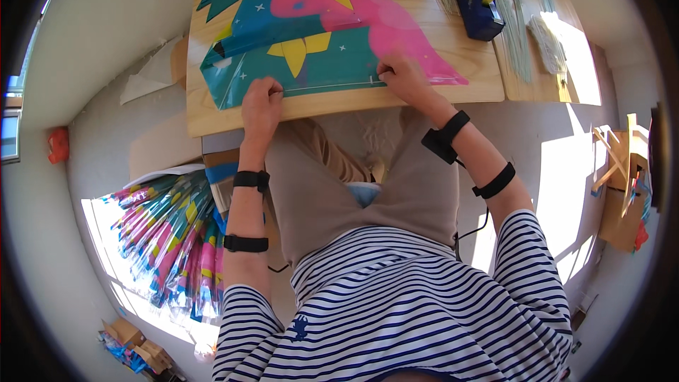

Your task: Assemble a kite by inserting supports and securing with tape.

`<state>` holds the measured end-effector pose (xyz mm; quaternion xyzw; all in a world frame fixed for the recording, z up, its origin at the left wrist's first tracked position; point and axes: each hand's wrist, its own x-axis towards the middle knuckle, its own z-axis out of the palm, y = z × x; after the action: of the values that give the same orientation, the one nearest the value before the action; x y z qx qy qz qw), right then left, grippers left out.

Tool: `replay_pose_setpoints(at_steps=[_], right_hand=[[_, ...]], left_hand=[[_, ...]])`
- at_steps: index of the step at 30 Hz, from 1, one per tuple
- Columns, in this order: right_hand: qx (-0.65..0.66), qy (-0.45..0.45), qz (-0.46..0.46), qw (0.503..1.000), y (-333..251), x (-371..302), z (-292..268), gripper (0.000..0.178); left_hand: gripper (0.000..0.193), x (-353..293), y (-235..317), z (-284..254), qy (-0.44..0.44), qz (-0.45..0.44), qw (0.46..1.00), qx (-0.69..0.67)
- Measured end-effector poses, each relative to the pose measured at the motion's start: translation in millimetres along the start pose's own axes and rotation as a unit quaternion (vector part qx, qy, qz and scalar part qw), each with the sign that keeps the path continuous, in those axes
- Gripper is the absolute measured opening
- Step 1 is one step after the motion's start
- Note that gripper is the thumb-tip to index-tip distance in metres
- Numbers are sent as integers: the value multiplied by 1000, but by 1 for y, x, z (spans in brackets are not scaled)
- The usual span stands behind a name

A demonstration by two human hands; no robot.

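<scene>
A printed plastic sheet [332, 64] in teal, pink and yellow lies on the wooden table, partly folded over itself. A thin pale rod [325, 87] runs along its near edge, between my two hands. At the rod's left end, my left hand [262, 93] is closed, fingers pinched together against the sheet's edge. My right hand [404, 76] pinches at the other end, just where the teal meets the pink. My fingers hide both rod ends.
On the table [467, 92] at the right stand a dark blue tape dispenser [477, 10] with yellow tape and several thin pale rods [516, 35]. A clear plastic bundle [548, 42] lies farther right. Many folded colourful plastic pieces [173, 226] are heaped at my left. Cardboard boxes [619, 198] stand at the far right.
</scene>
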<state>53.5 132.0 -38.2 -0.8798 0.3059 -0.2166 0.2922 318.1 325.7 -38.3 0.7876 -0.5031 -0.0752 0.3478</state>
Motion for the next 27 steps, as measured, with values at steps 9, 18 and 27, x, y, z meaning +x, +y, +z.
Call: replay_pose_setpoints(at_steps=[9,18,27], right_hand=[[-94,29,-12,995,1,-13,4,11],[-96,26,-4,995,37,-40,-53,14],[-139,101,194,966,113,-65,-128,7]], left_hand=[[9,3,64,37,-17,70,997,-4],[12,4,60,47,-39,31,998,-42],[11,7,61,46,-55,31,997,-36]])
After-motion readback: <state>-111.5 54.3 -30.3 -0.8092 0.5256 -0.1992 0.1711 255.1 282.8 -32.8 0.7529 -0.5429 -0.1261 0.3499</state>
